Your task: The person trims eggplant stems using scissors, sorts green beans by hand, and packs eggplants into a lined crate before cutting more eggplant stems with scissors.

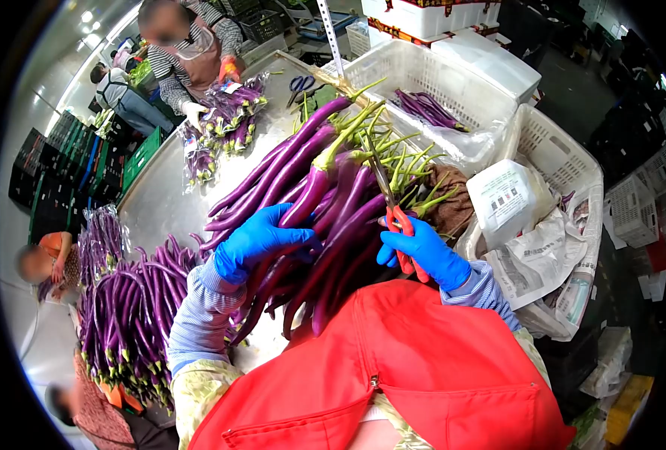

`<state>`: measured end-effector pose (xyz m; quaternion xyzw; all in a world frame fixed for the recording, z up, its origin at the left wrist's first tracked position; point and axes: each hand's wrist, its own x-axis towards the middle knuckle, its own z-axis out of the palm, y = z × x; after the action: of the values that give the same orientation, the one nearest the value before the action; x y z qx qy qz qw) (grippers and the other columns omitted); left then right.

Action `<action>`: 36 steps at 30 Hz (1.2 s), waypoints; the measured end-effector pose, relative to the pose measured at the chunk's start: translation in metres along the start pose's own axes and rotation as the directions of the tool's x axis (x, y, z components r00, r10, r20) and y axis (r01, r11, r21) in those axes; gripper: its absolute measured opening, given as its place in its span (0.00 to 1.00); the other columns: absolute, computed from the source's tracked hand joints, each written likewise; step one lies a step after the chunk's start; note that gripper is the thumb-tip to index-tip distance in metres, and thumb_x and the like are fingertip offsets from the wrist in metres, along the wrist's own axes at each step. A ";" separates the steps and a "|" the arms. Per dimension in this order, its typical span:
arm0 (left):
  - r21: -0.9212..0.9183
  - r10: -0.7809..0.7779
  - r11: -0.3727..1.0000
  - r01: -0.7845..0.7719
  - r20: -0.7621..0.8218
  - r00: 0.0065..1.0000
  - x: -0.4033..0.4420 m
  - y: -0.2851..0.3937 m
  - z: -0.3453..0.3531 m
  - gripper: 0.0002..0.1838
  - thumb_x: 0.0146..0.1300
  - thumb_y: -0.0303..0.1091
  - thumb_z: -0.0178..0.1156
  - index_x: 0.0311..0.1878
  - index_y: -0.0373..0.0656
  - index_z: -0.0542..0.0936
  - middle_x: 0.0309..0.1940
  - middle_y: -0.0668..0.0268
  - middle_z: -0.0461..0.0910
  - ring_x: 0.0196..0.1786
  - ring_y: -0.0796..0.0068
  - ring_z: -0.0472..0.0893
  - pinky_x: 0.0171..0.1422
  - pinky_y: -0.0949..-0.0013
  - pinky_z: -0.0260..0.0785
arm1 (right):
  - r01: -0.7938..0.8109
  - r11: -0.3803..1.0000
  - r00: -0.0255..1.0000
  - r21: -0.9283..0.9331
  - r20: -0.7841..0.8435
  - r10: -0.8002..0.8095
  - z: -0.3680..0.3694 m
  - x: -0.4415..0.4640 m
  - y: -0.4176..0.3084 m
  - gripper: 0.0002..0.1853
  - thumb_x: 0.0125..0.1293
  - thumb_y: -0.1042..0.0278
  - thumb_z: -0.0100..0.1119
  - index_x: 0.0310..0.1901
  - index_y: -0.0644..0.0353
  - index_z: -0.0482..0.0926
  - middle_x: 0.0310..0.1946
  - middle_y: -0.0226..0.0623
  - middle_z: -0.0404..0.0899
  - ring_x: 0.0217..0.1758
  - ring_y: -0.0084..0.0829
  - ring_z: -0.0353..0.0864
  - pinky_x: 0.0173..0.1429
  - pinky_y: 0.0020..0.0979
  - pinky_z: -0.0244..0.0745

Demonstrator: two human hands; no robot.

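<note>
My left hand (264, 241), in a blue glove, is closed around a long purple eggplant (312, 192) whose green stem points up and away from me. In my right hand (429, 255), also blue-gloved, is a pair of scissors (402, 234) with red handles. Their blades point away from me, among the green stems at the far end of the heap. Under and around both hands lies a big pile of eggplants (344, 225); part of it is hidden by my left hand.
More eggplants (134, 300) are stacked at the left. Across the metal table (160, 187), a person (190, 60) handles bagged eggplants (232, 112). Dark scissors (300, 85) lie there. A white crate (393, 71) holds eggplants; another basket (584, 172) holds newspaper (539, 259).
</note>
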<state>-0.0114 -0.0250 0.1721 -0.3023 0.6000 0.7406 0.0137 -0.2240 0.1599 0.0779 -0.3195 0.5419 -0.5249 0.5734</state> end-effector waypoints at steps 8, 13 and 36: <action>0.041 -0.063 0.997 0.064 -0.025 0.998 0.006 0.008 -0.004 0.18 0.61 0.28 0.62 0.53 0.33 0.72 0.35 0.54 0.83 0.37 0.64 0.85 0.43 0.65 0.80 | 0.010 1.000 0.999 0.008 -0.039 -0.010 -0.006 0.011 0.000 0.21 0.66 0.60 0.56 0.54 0.67 0.70 0.22 0.36 0.78 0.22 0.24 0.76 0.27 0.26 0.72; 0.058 -0.073 0.996 0.074 -0.012 0.997 0.013 0.011 -0.007 0.17 0.62 0.30 0.62 0.51 0.33 0.72 0.34 0.53 0.83 0.37 0.63 0.85 0.43 0.65 0.80 | -0.043 0.999 0.995 0.007 -0.095 0.043 -0.013 0.017 0.002 0.12 0.65 0.61 0.57 0.42 0.61 0.73 0.17 0.31 0.74 0.18 0.21 0.73 0.21 0.24 0.67; 0.645 0.015 0.762 0.049 -0.094 0.995 0.027 0.000 -0.003 0.22 0.59 0.34 0.65 0.54 0.34 0.73 0.38 0.62 0.81 0.39 0.78 0.80 0.45 0.71 0.75 | -0.124 0.984 0.992 -0.131 0.014 0.127 -0.044 -0.001 0.003 0.20 0.65 0.62 0.58 0.54 0.64 0.72 0.27 0.32 0.77 0.24 0.20 0.76 0.29 0.24 0.71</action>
<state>-0.0324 -0.0366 0.1593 -0.3186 0.8157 0.4733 0.0957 -0.2650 0.1702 0.0664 -0.3272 0.5878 -0.4477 0.5891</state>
